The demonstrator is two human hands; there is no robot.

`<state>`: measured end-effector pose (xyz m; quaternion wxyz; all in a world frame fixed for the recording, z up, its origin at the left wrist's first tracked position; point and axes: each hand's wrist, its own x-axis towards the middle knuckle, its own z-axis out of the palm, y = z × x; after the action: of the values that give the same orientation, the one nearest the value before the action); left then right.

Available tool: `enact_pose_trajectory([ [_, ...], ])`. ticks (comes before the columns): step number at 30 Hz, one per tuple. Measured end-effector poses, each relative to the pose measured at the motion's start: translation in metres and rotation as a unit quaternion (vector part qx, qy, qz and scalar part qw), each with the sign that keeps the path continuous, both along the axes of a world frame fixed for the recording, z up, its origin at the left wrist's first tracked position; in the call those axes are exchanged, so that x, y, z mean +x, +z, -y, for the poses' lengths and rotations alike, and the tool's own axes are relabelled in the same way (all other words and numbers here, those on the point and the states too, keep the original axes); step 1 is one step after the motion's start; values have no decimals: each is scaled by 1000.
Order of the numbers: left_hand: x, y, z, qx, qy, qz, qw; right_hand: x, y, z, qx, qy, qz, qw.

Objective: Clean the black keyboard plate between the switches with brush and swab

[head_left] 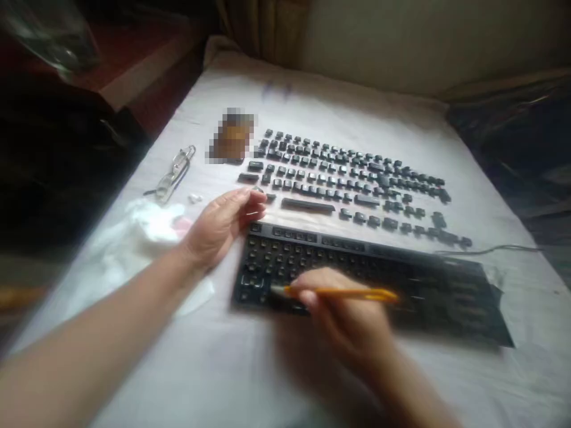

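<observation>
My right hand (343, 309) is closed around a slim yellow-handled brush (352, 293). The brush's blurred tip rests low on the left part of a black keyboard (312, 255), whose keycaps are off, so its bare key sockets show. My left hand (225, 223) hovers by the keyboard's top left corner, its fingers loosely curled with gaps between them and no held thing visible. Just past its fingertips lie loose black keycaps (321, 193), set out in rows on the white cloth behind the keyboard. A long space bar key (307, 205) is among them.
White cotton wool (151, 223) lies left of my left forearm, with eyeglasses (172, 175) beyond it. A pixelated phone-like object (232, 137) sits beside the keycaps. A cable (495, 248) runs off right. At upper left, a clear glass vessel (57, 41) stands on a reddish wooden surface (134, 53).
</observation>
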<state>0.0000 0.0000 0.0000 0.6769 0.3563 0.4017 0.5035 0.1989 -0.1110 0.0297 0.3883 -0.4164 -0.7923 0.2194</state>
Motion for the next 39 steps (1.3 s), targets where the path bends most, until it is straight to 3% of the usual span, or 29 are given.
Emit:
enact_pose_trajectory([
  [5, 0, 2, 1, -2, 2, -8, 1000, -6, -5, 2, -29, 5, 12, 1000],
  [12, -3, -3, 1, 21, -19, -17, 999, -1, 10, 5, -152, 3, -33, 988],
  [18, -6, -4, 0, 25, -32, -20, 999, 10, 3, -1, -78, -116, -67, 988],
  [21, -6, -3, 1, 18, -32, -17, 999, 6, 4, -3, -52, -71, -43, 995],
  [25, -6, -2, 1, 16, -30, -14, 999, 7, 13, 0, -131, 34, -22, 991],
  [31, -6, -1, 1, 17, -34, -18, 999, 32, 7, 1, -104, -141, -45, 984],
  [39, -7, -1, 2, 11, -30, -27, 999, 26, -4, 5, -58, -125, -32, 990],
])
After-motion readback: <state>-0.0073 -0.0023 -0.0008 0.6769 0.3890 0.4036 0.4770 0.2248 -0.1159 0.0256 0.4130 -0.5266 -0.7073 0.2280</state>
